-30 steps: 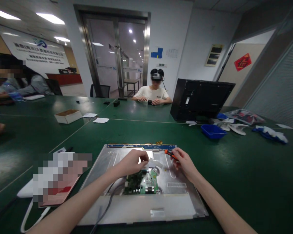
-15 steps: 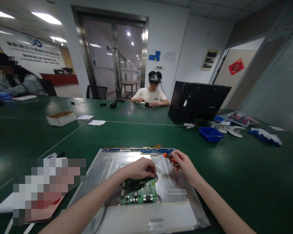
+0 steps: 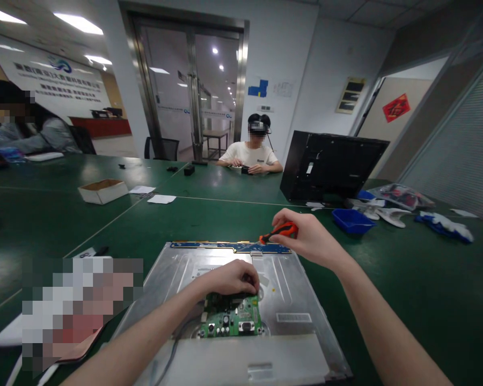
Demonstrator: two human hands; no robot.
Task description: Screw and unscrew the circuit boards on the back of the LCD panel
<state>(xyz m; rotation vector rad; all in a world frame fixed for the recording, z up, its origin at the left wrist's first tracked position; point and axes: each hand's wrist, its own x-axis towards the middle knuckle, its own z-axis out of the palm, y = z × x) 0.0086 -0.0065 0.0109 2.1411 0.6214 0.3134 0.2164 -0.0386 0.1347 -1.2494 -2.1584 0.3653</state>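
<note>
A metal display panel (image 3: 290, 300) lies in front of me, with a green circuit board (image 3: 245, 316) on its middle and a narrow blue board (image 3: 209, 245) along its far edge. My left hand (image 3: 235, 277) is closed at the green board's far edge; what its fingers grip is hidden. Above the panel's far right corner, my right hand (image 3: 301, 236) is wrapped round an orange and black screwdriver (image 3: 284, 230). The screwdriver's shaft points left, over the blue strip.
A black monitor (image 3: 334, 166) and a blue tray (image 3: 352, 220) are at the back right, near gloves (image 3: 445, 225). An open box (image 3: 103, 191) stands back left. A blurred pinkish item (image 3: 88, 316) lies left. One person (image 3: 249, 155) sits opposite, another (image 3: 44, 131) far left.
My right hand has lifted and turned, and the screwdriver now points left over the blue strip. My left hand stays at the green board. The view has shifted slightly.
</note>
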